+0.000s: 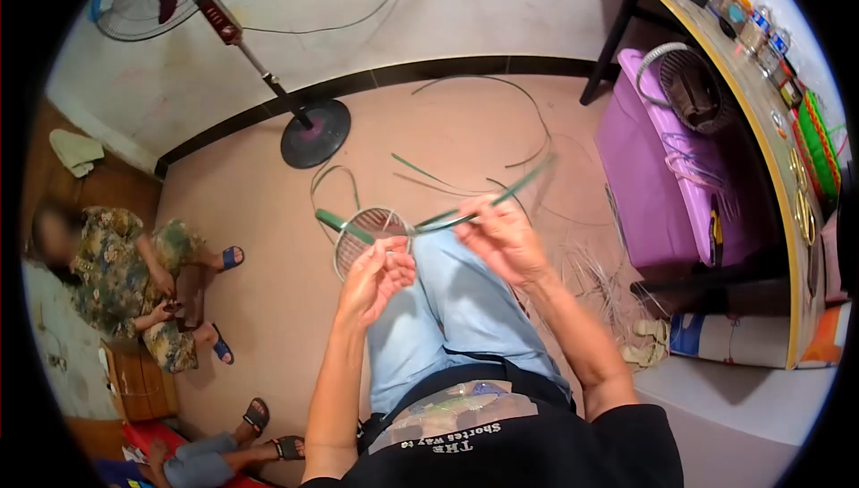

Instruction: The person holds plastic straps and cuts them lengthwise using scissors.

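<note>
A small round woven basket rests above my knees, its slatted weave facing up. My left hand is at the basket's near rim, fingers curled against it. A wide green strip crosses the basket's far left side. From its right edge runs a long green strip. My right hand pinches this strip between thumb and fingertips, to the right of the basket. Beyond that hand the strip's free end points up and right, blurred.
Loose green strips curl on the floor ahead. A standing fan's base is beyond. At right are a purple bin, a cluttered table and pale strip scraps. One person sits at left, another at lower left.
</note>
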The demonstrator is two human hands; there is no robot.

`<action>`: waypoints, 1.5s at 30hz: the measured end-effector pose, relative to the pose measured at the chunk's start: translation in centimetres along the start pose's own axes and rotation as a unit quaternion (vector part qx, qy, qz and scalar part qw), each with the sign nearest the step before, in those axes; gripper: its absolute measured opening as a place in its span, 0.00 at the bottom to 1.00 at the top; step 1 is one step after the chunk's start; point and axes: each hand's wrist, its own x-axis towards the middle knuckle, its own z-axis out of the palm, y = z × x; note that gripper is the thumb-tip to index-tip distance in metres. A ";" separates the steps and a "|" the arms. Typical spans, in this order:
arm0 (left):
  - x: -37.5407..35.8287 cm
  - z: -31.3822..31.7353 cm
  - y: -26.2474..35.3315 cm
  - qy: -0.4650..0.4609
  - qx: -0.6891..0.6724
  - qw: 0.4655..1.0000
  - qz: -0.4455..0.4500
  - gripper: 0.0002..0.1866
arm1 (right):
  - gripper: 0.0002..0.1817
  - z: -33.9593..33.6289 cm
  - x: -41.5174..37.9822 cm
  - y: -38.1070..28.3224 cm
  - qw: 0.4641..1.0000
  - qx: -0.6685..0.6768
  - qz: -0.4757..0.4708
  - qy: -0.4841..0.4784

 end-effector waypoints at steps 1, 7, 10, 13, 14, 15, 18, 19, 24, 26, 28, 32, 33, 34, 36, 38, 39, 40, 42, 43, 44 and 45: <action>-0.9 1.5 0.3 -0.065 -0.127 0.990 -0.018 0.23 | 0.13 0.7 -0.2 0.7 0.999 -0.003 0.013 -0.037; -3.8 1.9 -0.8 -0.205 -0.194 0.959 0.027 0.18 | 0.14 -1.0 0.8 2.2 0.989 0.078 0.068 -0.102; -4.2 4.0 -0.2 -0.118 -0.024 0.992 -0.023 0.21 | 0.15 -2.7 1.5 3.4 0.988 0.058 0.140 -0.044; -2.7 5.8 -2.7 0.020 0.147 0.989 -0.009 0.23 | 0.15 -6.4 0.9 6.0 0.988 -0.004 0.143 0.059; -2.1 6.1 -3.9 0.067 0.199 0.978 0.005 0.24 | 0.13 -8.1 0.2 6.8 0.982 -0.094 0.124 0.106; -2.0 5.5 -4.9 0.069 0.210 0.975 -0.011 0.21 | 0.12 -10.1 -1.0 7.6 0.965 -0.184 0.107 0.155; -0.8 3.2 -6.9 0.070 0.207 0.975 -0.036 0.14 | 0.10 -14.2 -5.2 6.0 0.935 -0.235 0.129 0.234; -0.6 3.0 -7.2 0.080 0.188 0.978 -0.044 0.12 | 0.10 -16.0 -6.6 5.2 0.927 -0.249 0.106 0.258; 0.6 5.1 -6.7 0.067 0.038 0.992 -0.103 0.10 | 0.10 -23.8 -13.2 -4.3 0.737 -0.484 -0.048 0.470; 1.1 5.7 -6.7 0.053 0.028 0.993 -0.105 0.10 | 0.16 -25.5 -15.7 -10.8 0.607 -0.592 -0.140 0.511; 1.5 6.6 -6.7 0.029 0.022 0.995 -0.098 0.09 | 0.17 -24.1 -17.4 -17.3 0.544 -0.607 -0.192 0.546; 2.2 6.6 -6.7 -0.022 -0.021 0.996 -0.086 0.08 | 0.13 -22.1 -19.2 -24.6 0.409 -0.693 -0.297 0.513; 2.2 7.1 -6.6 -0.001 -0.017 0.996 -0.084 0.07 | 0.09 -20.9 -19.5 -25.6 0.405 -0.711 -0.285 0.499; 2.4 7.5 -6.4 -0.028 0.000 0.996 -0.084 0.07 | 0.07 -19.3 -19.3 -26.4 0.405 -0.721 -0.301 0.474; 2.5 8.8 -5.9 -0.045 0.018 0.995 -0.085 0.08 | 0.05 -15.2 -18.7 -27.9 0.398 -0.749 -0.335 0.411; 2.1 11.3 -5.1 -0.063 0.053 0.993 -0.079 0.08 | 0.06 -11.4 -18.4 -30.0 0.303 -0.800 -0.382 0.349; 1.8 12.4 -4.6 -0.069 0.070 0.992 -0.076 0.08 | 0.07 -9.7 -18.1 -31.0 0.256 -0.820 -0.402 0.315; 1.6 13.2 -4.1 -0.071 0.080 0.992 -0.073 0.08 | 0.06 -8.2 -18.4 -32.6 0.198 -0.837 -0.393 0.325; 1.1 15.2 -3.0 -0.099 0.089 0.990 -0.051 0.08 | 0.06 -5.7 -19.7 -36.7 0.102 -0.857 -0.355 0.359; 0.7 16.1 -2.4 -0.110 0.093 0.989 -0.039 0.08 | 0.06 -5.0 -20.6 -38.8 0.068 -0.862 -0.325 0.384; 0.4 17.1 -1.9 -0.137 0.088 0.986 -0.031 0.09 | 0.07 -5.2 -21.9 -40.7 0.029 -0.870 -0.239 0.430; -0.3 18.4 -1.1 -0.152 0.090 0.983 -0.041 0.09 | 0.08 -6.3 -23.4 -42.9 -0.008 -0.871 -0.150 0.468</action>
